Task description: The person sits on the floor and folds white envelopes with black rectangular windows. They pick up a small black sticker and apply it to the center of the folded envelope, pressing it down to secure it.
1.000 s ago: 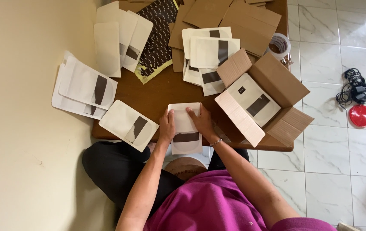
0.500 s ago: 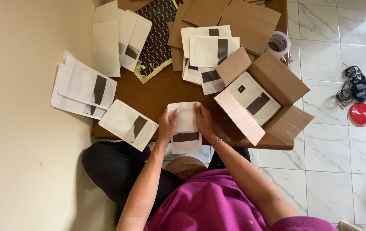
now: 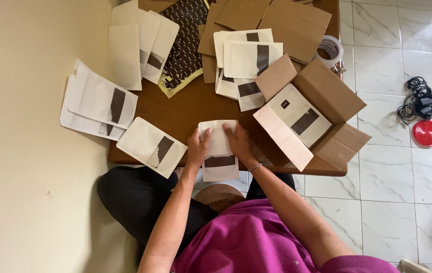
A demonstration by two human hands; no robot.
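Note:
A white flat pouch [image 3: 219,151] with a dark band lies at the near edge of the brown table [image 3: 185,114]. My left hand [image 3: 198,146] presses on its left side and my right hand [image 3: 237,143] on its right side, fingers curled over the pouch's upper part. To the right stands an open cardboard box [image 3: 322,101] with a white pouch [image 3: 299,119] lying inside it.
More white pouches lie in stacks at the left [image 3: 100,103], near left [image 3: 151,146], back left [image 3: 142,43] and centre back [image 3: 246,63]. Flat cardboard sheets [image 3: 281,17], a dark patterned sheet [image 3: 185,40] and a tape roll [image 3: 330,50] sit at the back. A cable bundle [image 3: 420,101] and red disc [image 3: 426,132] lie on the tiled floor.
Both hands have shifted slightly on the pouch, fingers closing further over its top part. The box and stacks have not moved.

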